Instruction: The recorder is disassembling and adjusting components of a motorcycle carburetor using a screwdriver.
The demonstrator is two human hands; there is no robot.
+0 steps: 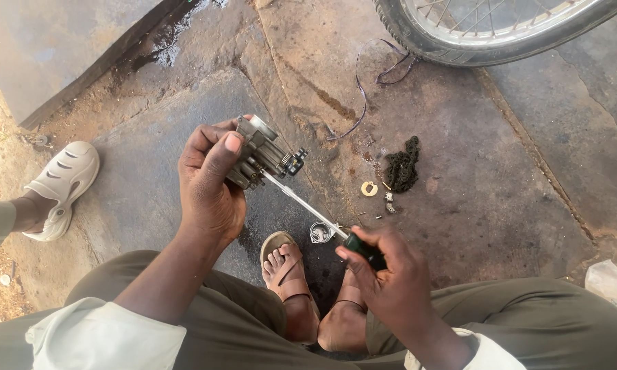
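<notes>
far to the left of the hands a foot in a pale clog [63, 186] rests on the dirt edge of the stone floor [514, 137], and it belongs to someone else. the left hand [209, 181] is wrapped tight around a small grey metal engine part [264, 154], likely a carburettor, thumb pressed along its side, holding it up above the ground. from the underside of that part a long screwdriver [308, 205] runs down and to the right, its tip set against the part and its dark green handle gripped in the closed right hand [387, 274], fingers curled around it. just below the shaft, between the two hands, a small round metal cup [320, 232] sits on the ground beside the person's own sandalled foot [288, 267]. above and right of the right hand lie a brass washer [369, 188], a few tiny metal bits [389, 202] and a dark coiled chain [403, 164], near one another. a thin dark cord [363, 89] trails above them toward a spoked wheel [486, 27] at the top right. a crumpled clear bag [608, 281] lies far right of the right hand.
</notes>
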